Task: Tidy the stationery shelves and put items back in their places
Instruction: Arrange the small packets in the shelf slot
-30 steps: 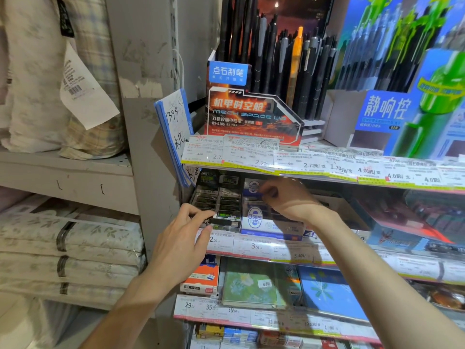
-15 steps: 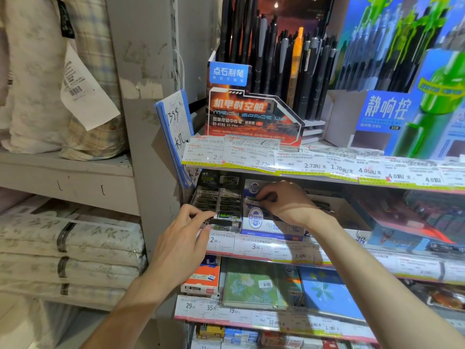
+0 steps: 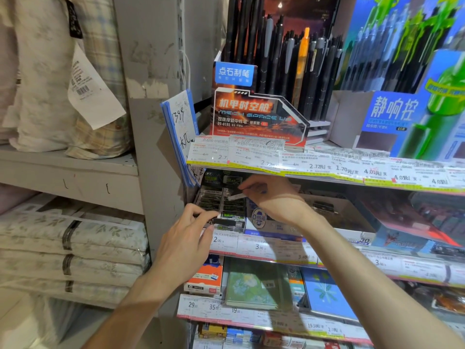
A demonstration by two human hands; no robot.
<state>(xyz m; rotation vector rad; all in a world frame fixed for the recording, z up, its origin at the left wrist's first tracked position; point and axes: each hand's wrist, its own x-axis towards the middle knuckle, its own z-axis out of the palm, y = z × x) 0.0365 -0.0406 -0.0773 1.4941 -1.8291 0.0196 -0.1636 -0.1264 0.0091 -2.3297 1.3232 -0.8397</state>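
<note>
A black display box of small wrapped stationery packs point(image 3: 224, 205) stands on the second shelf, next to a blue and white box point(image 3: 261, 220). My left hand point(image 3: 186, 238) pinches a small black pack at the front edge of the black box. My right hand point(image 3: 271, 197) reaches under the upper shelf and pinches a small pale packet point(image 3: 237, 196) just above the black box's packs.
Pen displays point(image 3: 284, 71) and a blue cardboard stand point(image 3: 397, 109) fill the top shelf. Price labels point(image 3: 327, 167) line the shelf edges. Notebooks point(image 3: 254, 288) lie on the shelf below. Folded bedding point(image 3: 73, 250) fills the left shelves, and a blue-edged notepad point(image 3: 180, 132) hangs by the grey post.
My right hand has lifted from the blue and white box and moved left, now pinching a small pale packet over the black box. My left hand stays at the box's front edge.
</note>
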